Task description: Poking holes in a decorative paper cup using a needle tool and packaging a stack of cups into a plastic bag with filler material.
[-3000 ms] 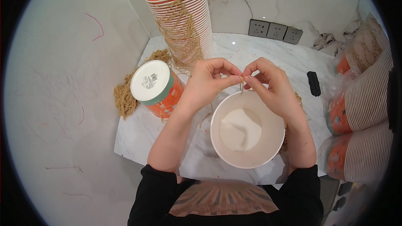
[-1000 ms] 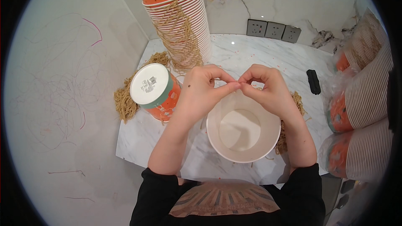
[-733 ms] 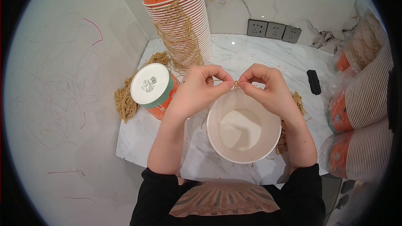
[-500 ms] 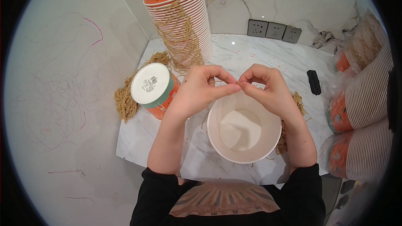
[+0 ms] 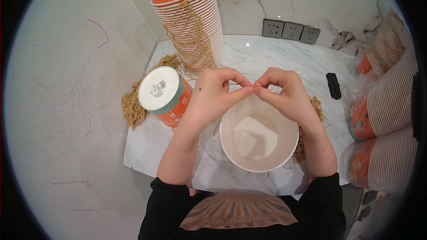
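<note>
- White paper bucket (image 5: 259,135) stands open on the marble surface (image 5: 275,58), just below both hands.
- Left hand (image 5: 215,93) and right hand (image 5: 284,91) pinch a thin twine (image 5: 232,84) at the bucket's far rim.
- Judging by this, the handle is being tied; next comes a firm, careful pull.

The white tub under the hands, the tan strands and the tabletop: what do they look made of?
White tub: likely paperboard, matte inside, thin rolled rim. Tan strands: probably twisted paper or jute twine, fibrous and dull. Tabletop: marble or a marble-look slab, glossy with grey veins. Left hand and right hand pinch together above the tub.
</note>
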`<control>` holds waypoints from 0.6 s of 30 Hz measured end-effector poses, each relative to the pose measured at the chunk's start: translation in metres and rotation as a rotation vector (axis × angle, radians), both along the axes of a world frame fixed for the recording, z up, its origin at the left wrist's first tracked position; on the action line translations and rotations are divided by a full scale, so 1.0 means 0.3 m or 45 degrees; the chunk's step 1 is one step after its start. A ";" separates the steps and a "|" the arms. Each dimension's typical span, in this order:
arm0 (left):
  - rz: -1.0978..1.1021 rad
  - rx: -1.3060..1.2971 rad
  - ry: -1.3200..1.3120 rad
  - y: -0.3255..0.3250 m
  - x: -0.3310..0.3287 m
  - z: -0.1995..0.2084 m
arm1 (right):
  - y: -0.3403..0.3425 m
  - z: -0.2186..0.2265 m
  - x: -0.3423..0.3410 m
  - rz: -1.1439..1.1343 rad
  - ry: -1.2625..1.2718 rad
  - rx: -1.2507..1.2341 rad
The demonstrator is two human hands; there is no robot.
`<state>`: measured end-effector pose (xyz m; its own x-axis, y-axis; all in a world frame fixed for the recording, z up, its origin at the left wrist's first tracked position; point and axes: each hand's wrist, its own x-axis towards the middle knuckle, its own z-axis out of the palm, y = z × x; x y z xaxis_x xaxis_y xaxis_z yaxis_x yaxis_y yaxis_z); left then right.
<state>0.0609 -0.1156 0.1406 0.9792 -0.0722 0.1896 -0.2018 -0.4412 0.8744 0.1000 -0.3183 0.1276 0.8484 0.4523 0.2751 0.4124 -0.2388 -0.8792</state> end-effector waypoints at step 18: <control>-0.199 -0.283 0.212 0.023 0.032 -0.027 | 0.012 -0.001 -0.013 0.056 -0.119 -0.005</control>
<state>0.0704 -0.1088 0.1325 0.9784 -0.1988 0.0559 -0.0984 -0.2105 0.9726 0.0962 -0.3148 0.1274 0.7983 0.4899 0.3502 0.5027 -0.2220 -0.8355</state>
